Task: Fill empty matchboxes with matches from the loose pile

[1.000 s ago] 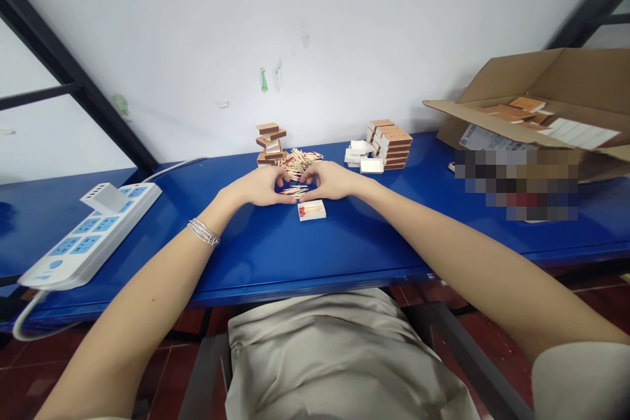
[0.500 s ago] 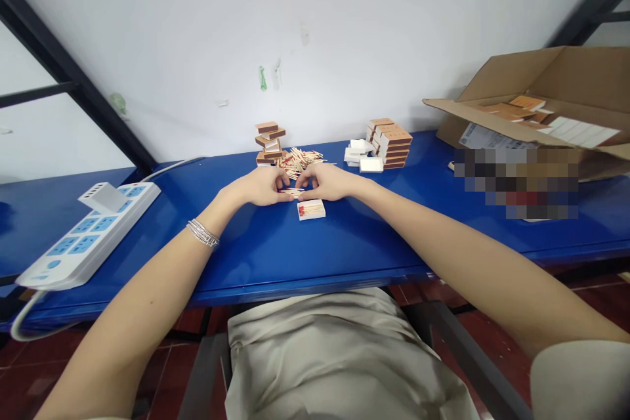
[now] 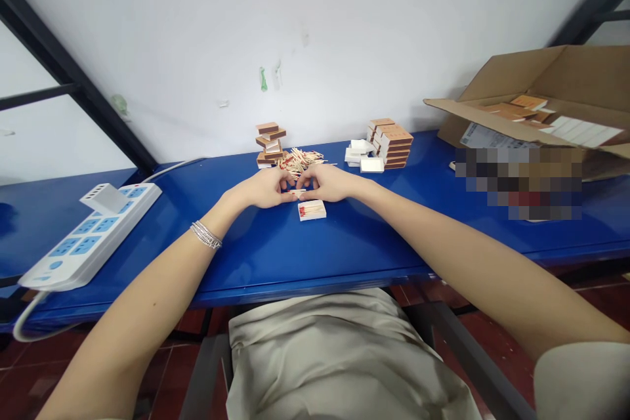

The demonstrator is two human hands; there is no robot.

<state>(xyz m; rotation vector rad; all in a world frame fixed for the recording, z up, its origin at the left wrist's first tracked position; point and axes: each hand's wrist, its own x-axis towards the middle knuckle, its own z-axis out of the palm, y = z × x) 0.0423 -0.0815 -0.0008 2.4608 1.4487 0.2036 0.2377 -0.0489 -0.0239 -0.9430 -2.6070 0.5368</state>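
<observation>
Between my two hands is a small bunch of matches [image 3: 297,193]. My left hand [image 3: 270,188] grips its left end with thumb and fingers. On the other end, the fingers of my right hand [image 3: 325,182] are closed. Just in front of my right hand lies a white matchbox tray [image 3: 312,211] holding red-tipped matches. Behind my fingers, a loose heap of matches [image 3: 301,160] spreads over the blue table [image 3: 295,256].
Matchboxes [image 3: 268,143] are piled behind my left hand. Further right are a stack of matchboxes [image 3: 395,144] and several white trays [image 3: 371,165]. An open cardboard box [image 3: 462,111] stands far right; a power strip [image 3: 93,236] lies left.
The matches between my hands are drawn into a tighter bunch, and my fingers have come slightly closer together. The tray and the heap stay where they were.
</observation>
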